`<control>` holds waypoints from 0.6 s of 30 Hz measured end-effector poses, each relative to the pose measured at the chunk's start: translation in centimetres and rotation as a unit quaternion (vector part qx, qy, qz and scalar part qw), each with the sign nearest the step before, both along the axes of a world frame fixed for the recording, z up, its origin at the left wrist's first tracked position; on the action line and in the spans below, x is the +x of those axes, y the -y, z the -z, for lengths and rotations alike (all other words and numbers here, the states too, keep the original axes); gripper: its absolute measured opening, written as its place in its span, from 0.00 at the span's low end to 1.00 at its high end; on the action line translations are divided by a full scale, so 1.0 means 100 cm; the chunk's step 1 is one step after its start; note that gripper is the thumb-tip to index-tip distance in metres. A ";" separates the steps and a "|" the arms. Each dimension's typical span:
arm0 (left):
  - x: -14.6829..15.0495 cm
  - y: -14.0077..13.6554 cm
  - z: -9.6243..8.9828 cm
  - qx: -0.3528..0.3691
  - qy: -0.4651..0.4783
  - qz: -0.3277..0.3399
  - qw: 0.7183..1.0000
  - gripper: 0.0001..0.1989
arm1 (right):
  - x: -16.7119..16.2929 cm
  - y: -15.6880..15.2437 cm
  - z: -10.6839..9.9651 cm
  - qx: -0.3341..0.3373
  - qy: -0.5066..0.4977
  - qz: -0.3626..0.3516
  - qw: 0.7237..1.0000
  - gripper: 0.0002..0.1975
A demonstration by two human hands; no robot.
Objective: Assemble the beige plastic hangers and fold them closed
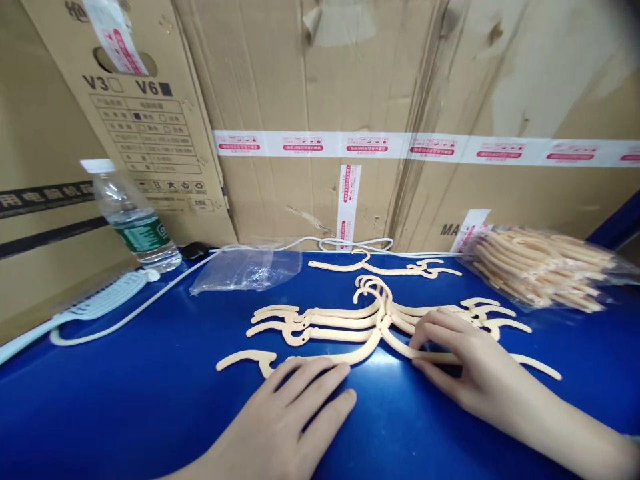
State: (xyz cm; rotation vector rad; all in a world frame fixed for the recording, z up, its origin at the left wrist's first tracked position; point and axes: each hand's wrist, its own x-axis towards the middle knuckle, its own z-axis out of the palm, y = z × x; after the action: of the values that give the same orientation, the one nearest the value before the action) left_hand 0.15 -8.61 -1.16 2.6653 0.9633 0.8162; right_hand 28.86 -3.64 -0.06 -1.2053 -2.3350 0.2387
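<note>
Fingers partly covering front hanger, bagged hangers blurred

Slim cream plastic clothes hangers lay overlapping in a row, hooks toward twelve o'clock. One matching hanger rested apart, at their twelve.

Cream hangers on blue table
</note>
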 end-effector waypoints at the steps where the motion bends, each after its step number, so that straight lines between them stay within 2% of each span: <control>1: 0.000 -0.001 -0.002 -0.006 0.006 -0.005 1.000 0.24 | 0.001 0.000 0.000 0.002 0.000 0.004 1.000 0.06; 6: -0.002 -0.012 -0.014 -0.104 -0.088 0.026 0.990 0.26 | 0.011 -0.007 -0.001 -0.021 0.036 0.041 0.998 0.06; 11: 0.000 -0.019 -0.022 -0.136 -0.088 0.011 0.987 0.26 | 0.020 -0.015 -0.003 -0.038 0.064 0.079 0.994 0.04; 15: -0.002 -0.022 -0.024 -0.117 0.005 -0.005 0.993 0.24 | 0.021 -0.019 -0.002 -0.020 0.068 0.090 0.993 0.04; 17: -0.008 -0.023 -0.027 -0.112 0.093 -0.032 0.989 0.21 | 0.021 -0.021 -0.002 -0.012 0.071 0.090 0.993 0.04; 18: -0.013 -0.022 -0.028 -0.125 0.162 -0.050 0.978 0.19 | 0.021 -0.021 -0.002 -0.010 0.073 0.090 0.993 0.04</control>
State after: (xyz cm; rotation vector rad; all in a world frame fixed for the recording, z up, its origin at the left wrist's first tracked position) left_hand -1.10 -6.42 1.66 2.2020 1.0423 1.0350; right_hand 30.97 -1.53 0.11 -1.4771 -2.3312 0.1146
